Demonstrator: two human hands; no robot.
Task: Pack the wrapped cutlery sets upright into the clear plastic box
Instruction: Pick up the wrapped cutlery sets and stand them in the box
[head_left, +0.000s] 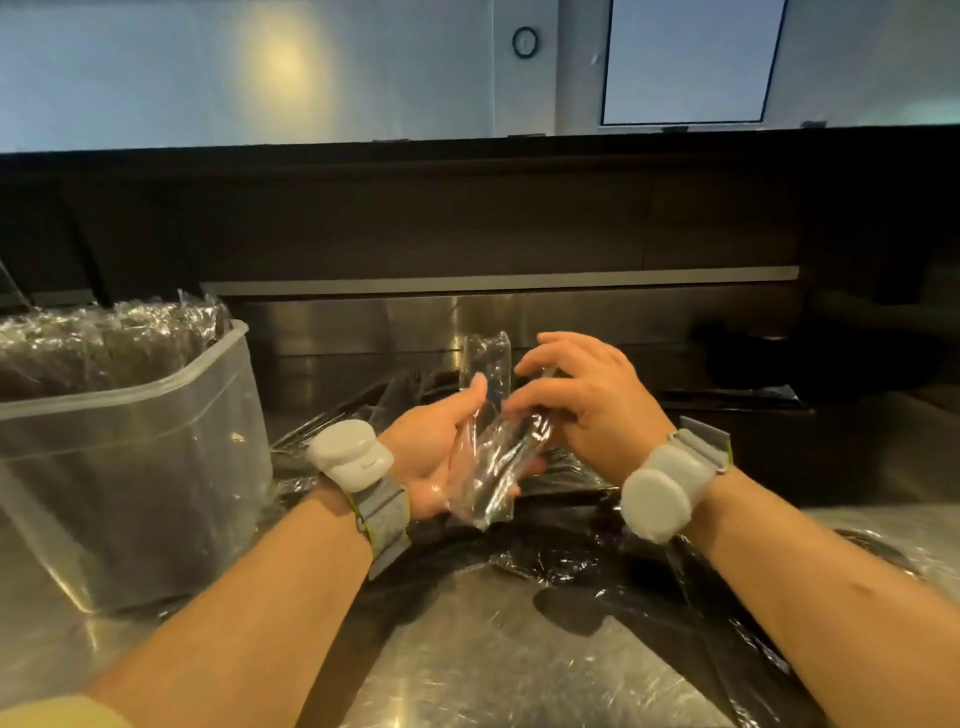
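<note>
Clear wrap, black cutlery, grey steel

The wrapped cutlery set between the hands shows black inside glossy clear film; left of the hands the clear plastic box looks frosted grey, both wristbands are pale grey with white pods, and the counter below is brushed silver.

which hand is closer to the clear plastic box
Left. The left hand is just right of the clear plastic box, cradling a wrapped cutlery set; the right hand is farther right.
</note>
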